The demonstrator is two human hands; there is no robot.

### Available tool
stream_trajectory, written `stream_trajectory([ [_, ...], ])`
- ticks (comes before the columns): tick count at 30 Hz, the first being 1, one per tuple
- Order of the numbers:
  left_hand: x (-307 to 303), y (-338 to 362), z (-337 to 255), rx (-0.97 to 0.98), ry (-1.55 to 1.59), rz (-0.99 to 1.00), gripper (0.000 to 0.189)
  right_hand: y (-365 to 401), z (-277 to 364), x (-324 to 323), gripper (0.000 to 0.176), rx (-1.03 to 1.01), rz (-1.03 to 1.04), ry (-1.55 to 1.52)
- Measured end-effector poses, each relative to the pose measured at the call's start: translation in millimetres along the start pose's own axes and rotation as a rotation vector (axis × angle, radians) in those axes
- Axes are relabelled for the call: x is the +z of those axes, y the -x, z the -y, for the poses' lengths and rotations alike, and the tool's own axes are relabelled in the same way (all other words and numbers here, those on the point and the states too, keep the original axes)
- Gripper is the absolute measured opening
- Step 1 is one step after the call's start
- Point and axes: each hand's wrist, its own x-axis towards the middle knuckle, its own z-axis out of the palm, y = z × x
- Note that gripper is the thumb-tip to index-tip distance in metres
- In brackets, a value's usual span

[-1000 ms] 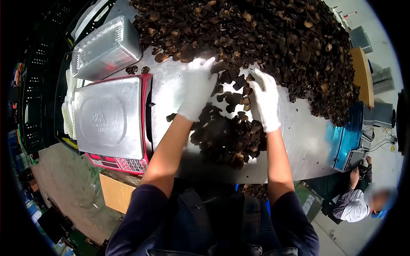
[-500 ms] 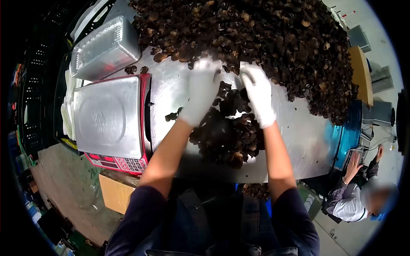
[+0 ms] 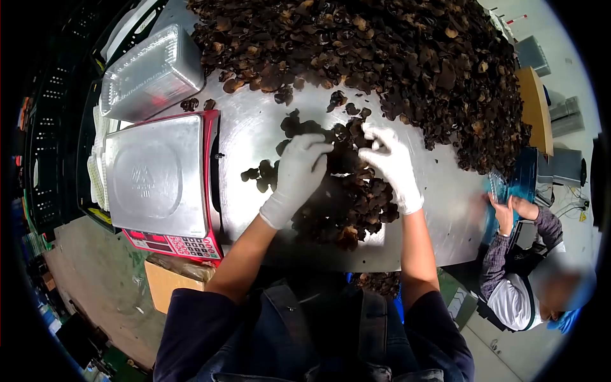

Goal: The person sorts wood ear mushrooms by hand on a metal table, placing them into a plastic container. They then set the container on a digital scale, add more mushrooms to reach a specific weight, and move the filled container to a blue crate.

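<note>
A small heap of dark brown wood ear mushrooms lies on the metal table in front of me. My left hand, in a white glove, is at the heap's left side with thumb and fingers apart. Opposite it, my right hand, also gloved, has bent, spread fingers at the heap's upper right edge. No mushroom shows gripped in either hand, though the undersides of the fingers are hidden. Farther back spreads a much larger pile of wood ear mushrooms.
Left of the heap stands a red scale with a metal plate. Behind it are stacked clear plastic trays. A few mushrooms lie loose on the metal table. At right, a co-worker's hands hold a clear tray near a blue-edged surface.
Both my hands have drawn back from the large pile toward me, bringing mushrooms into the small heap. The co-worker's hands have come together around a clear tray.
</note>
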Motion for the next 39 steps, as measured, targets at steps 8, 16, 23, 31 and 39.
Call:
stream_trajectory([
  [8,17.5,-57.8,27.4,-0.053,-0.324,0.075,0.042,-31.5,-25.9,27.5,0.05,-0.309,-0.06,0.787],
  [16,-14.2,7.1,-14.4,-0.086,-0.281,0.332,0.047,42.6,2.0,26.8,0.044,-0.268,0.128,0.67],
  [23,3.1,-77.8,15.2,-0.055,-0.293,0.146,0.037,-77.5,-12.6,23.1,0.027,-0.238,-0.249,0.542],
  [31,66.3,-96.6,84.2,0.184,-0.289,-0.035,0.015,-6.9,-29.7,0.0,0.032,-0.08,-0.159,0.412],
  [39,23.3,-63.2,48.5,-0.115,-0.065,0.072,0.012,12.3,-32.9,24.4,0.06,-0.251,-0.049,0.704],
])
